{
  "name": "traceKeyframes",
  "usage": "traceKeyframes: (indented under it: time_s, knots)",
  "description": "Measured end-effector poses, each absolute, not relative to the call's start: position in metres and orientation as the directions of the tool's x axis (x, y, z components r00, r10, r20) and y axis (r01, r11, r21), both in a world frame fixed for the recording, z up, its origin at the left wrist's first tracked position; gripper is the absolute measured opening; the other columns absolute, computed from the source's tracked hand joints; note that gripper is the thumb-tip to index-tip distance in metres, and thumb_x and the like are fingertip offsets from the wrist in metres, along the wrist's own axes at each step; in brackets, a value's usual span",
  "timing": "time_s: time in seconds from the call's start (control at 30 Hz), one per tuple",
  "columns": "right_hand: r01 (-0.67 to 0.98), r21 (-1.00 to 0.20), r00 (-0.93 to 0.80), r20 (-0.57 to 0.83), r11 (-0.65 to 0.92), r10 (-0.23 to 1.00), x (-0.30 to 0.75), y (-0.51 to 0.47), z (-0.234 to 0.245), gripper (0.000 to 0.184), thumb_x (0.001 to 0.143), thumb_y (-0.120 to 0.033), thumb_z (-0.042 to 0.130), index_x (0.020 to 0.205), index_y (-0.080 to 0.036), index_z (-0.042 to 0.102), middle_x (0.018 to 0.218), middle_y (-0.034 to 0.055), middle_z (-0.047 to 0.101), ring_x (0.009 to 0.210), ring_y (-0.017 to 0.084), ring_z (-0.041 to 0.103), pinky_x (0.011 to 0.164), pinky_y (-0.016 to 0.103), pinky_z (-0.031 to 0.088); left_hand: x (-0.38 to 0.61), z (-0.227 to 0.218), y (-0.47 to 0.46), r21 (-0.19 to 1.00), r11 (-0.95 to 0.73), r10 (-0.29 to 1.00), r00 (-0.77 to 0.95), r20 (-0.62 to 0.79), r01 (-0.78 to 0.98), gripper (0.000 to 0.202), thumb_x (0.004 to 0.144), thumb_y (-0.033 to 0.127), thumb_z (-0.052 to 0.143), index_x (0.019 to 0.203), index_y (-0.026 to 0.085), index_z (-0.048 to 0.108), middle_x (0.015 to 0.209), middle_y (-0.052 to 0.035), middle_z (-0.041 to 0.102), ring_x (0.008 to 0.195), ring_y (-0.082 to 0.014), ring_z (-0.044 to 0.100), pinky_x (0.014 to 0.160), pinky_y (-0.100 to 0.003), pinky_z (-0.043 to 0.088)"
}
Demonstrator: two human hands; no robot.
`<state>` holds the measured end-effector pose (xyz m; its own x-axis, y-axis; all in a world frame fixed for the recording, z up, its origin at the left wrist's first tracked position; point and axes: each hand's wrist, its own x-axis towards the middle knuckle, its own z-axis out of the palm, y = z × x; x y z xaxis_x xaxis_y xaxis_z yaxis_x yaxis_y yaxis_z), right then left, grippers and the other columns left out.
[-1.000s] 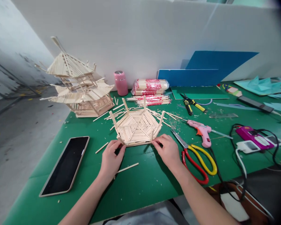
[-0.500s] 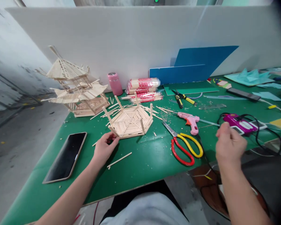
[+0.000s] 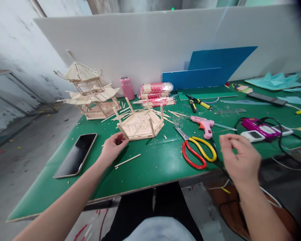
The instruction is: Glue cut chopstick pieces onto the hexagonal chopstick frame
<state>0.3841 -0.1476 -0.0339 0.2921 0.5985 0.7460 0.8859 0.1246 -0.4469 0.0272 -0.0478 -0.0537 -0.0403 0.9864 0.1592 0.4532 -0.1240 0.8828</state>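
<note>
A hexagonal wooden-stick base [image 3: 141,124] with upright posts at its corners lies on the green table. My left hand [image 3: 112,146] pinches its near left corner, at the foot of a post. To the right, my right hand [image 3: 240,157] hovers over the table's front edge, fingers curled in against the thumb; anything between them is too small to make out. Left of that hand are scissors [image 3: 194,152] with red and yellow handles, and a pink glue gun [image 3: 203,125] lies behind them. One loose stick [image 3: 127,160] lies in front of the base.
A tiered stick pagoda [image 3: 89,90] stands at the back left, beside a pink bottle [image 3: 126,88]. Bundled sticks [image 3: 157,90] lie behind the base. A phone [image 3: 75,155] rests at left, yellow-handled pliers [image 3: 199,103] at back, and a purple device [image 3: 261,129] with cables at right.
My right hand has moved left, towards the scissors, and its curled fingers have loosened a little. My left hand stays at the base's corner. The camera view has shifted slightly.
</note>
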Motion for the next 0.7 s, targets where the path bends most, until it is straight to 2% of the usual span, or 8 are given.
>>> traceKeyframes:
  time_s: [0.03,0.07,0.1,0.2,0.33,0.47,0.7]
  knots:
    - [0.873,-0.461,0.272,0.73,0.158,0.628,0.374,-0.142,-0.035,0.018,0.08,-0.029,0.052,0.066,-0.019,0.058,0.08,0.0066,0.06,0.077,0.018,0.057,0.07,0.03,0.045,0.027,-0.054,-0.048,0.879,-0.127,0.985,-0.043,0.165,0.46,0.038,0.061,0.035,0.065,0.09,0.012,0.06,0.073,-0.0012,0.059,0.066,-0.0134,0.055,0.067,-0.028,0.046]
    - [0.858,-0.478,0.254,0.71,0.185,0.656,0.365,-0.136,-0.035,0.013,0.079,-0.03,0.053,0.076,-0.019,0.06,0.088,0.0074,0.059,0.079,0.018,0.057,0.07,0.03,0.046,0.027,-0.055,-0.048,0.874,-0.13,0.984,-0.045,0.17,0.468,0.038,0.06,0.035,0.065,0.09,0.013,0.06,0.072,-0.0009,0.059,0.066,-0.0135,0.055,0.067,-0.028,0.046]
    - [0.847,-0.489,0.235,0.693,0.206,0.681,0.357,-0.129,-0.037,0.016,0.077,-0.03,0.054,0.087,-0.019,0.06,0.095,0.0084,0.058,0.08,0.018,0.057,0.069,0.031,0.047,0.027,-0.056,-0.048,0.868,-0.134,0.983,-0.045,0.177,0.479,0.038,0.06,0.035,0.065,0.09,0.013,0.06,0.071,-0.0006,0.059,0.065,-0.0137,0.055,0.066,-0.028,0.046]
    - [0.807,-0.536,0.184,0.627,0.249,0.757,0.34,-0.109,-0.04,0.04,0.076,-0.028,0.054,0.115,-0.019,0.049,0.103,0.0092,0.056,0.077,0.017,0.056,0.068,0.033,0.047,0.026,-0.058,-0.047,0.842,-0.146,0.979,-0.045,0.198,0.52,0.036,0.062,0.034,0.063,0.091,0.013,0.061,0.071,-0.0005,0.06,0.065,-0.014,0.056,0.064,-0.027,0.046]
    - [0.777,-0.58,0.137,0.535,0.245,0.834,0.333,-0.089,-0.047,0.038,0.078,-0.027,0.052,0.115,-0.019,0.048,0.09,0.0053,0.059,0.071,0.016,0.056,0.067,0.032,0.048,0.025,-0.055,-0.046,0.791,-0.163,0.971,-0.045,0.233,0.59,0.024,0.063,0.031,0.06,0.08,0.015,0.062,0.068,-0.0008,0.059,0.063,-0.0151,0.054,0.062,-0.029,0.045]
    - [0.797,-0.573,0.122,0.461,0.19,0.879,0.335,-0.08,-0.055,0.033,0.078,-0.029,0.051,0.11,-0.019,0.05,0.087,0.0046,0.06,0.071,0.016,0.057,0.068,0.033,0.047,0.025,-0.05,-0.043,0.735,-0.198,0.962,-0.017,0.274,0.648,0.01,0.062,0.026,0.059,0.064,0.017,0.061,0.063,-0.0001,0.055,0.061,-0.0157,0.052,0.061,-0.03,0.043]
    - [0.808,-0.556,0.067,0.411,0.192,0.909,0.322,-0.081,-0.059,0.028,0.08,-0.03,0.046,0.104,-0.018,0.053,0.083,0.0051,0.061,0.065,0.017,0.058,0.061,0.032,0.048,0.024,-0.049,-0.04,0.687,-0.271,0.946,0.055,0.319,0.674,0.008,0.065,0.021,0.055,0.059,0.018,0.06,0.062,0.0003,0.054,0.061,-0.0153,0.052,0.059,-0.028,0.043]
